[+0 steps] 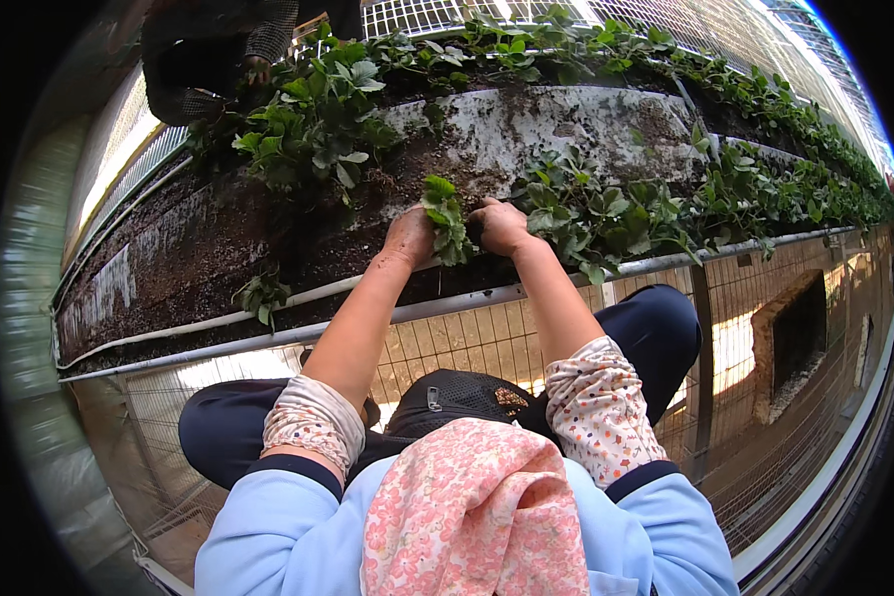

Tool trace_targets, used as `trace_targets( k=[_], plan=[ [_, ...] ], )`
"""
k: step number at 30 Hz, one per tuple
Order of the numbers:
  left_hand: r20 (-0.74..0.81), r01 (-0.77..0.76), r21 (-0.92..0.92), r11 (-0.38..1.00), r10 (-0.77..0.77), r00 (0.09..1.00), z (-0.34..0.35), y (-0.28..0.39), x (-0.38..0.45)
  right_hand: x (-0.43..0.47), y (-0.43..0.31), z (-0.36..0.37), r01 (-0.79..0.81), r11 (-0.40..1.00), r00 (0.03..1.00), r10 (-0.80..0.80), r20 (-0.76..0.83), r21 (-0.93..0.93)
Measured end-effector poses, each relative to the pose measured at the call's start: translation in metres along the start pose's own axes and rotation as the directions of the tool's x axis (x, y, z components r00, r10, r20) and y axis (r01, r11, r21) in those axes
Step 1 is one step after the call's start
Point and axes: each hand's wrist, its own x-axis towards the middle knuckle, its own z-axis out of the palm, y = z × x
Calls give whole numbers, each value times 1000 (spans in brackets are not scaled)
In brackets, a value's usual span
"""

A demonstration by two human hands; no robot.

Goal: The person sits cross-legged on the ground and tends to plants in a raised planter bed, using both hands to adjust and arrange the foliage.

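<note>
A small leafy plant (447, 220) with toothed green leaves, like a strawberry plant, stands between my two hands at the near edge of a long planting bed of dark soil (216, 246). My left hand (411, 235) is against its left side, with the fingertips hidden by the leaves and soil. On the plant's right, my right hand (501, 226) has its fingers bent down at the soil, a little apart from the leaves; whether anything is between them cannot be told. A denser clump of the same plants (574, 201) grows just right of my right hand.
A metal rail (447, 304) and a pale hose (320, 294) run along the bed's near edge. White sheeting (566, 123), partly soiled, lies behind the hands. Another person's dark checked sleeve (272, 33) is at the upper left, beside a large leafy clump (320, 112). Wire mesh (454, 335) lies below.
</note>
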Motion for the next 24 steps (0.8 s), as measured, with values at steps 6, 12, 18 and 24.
trace_targets(
  k=[6,12,18,24],
  plan=[
    [-24,-39,-211,977,35,999,36,-29,8,7,-1,22,11,973,992,19,-127,230],
    [-200,-42,-60,997,29,979,49,-29,0,20,-5,18,65,966,998,-56,-41,248],
    [-414,208,-276,938,-311,855,-17,-41,21,4,-13,-16,-176,981,984,172,46,83],
    [-351,350,-136,927,-376,858,-24,-92,57,-28,-51,-85,145,947,915,-18,-403,286]
  ],
)
